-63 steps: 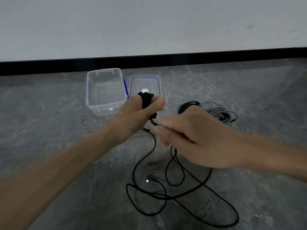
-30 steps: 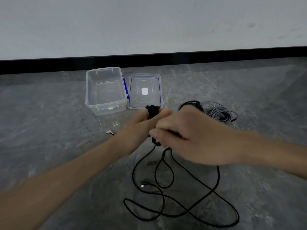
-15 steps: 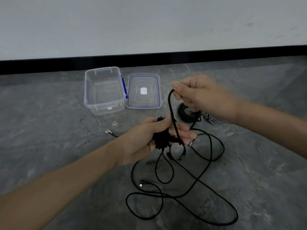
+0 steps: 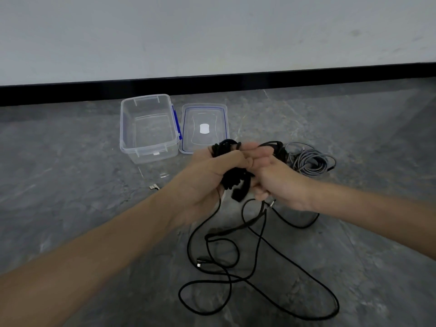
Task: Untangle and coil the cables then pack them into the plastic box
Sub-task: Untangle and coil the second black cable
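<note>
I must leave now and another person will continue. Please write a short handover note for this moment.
Left hand grips the half-wound black coil; right hand grips the same bundle.
Much of the black cable lies loose on the floor below.
Done: grey cable lies coiled on the floor, right of the lid.
Plastic box is open and empty, lid beside it.
To do: finish winding, then pack the cables into the box.
</note>
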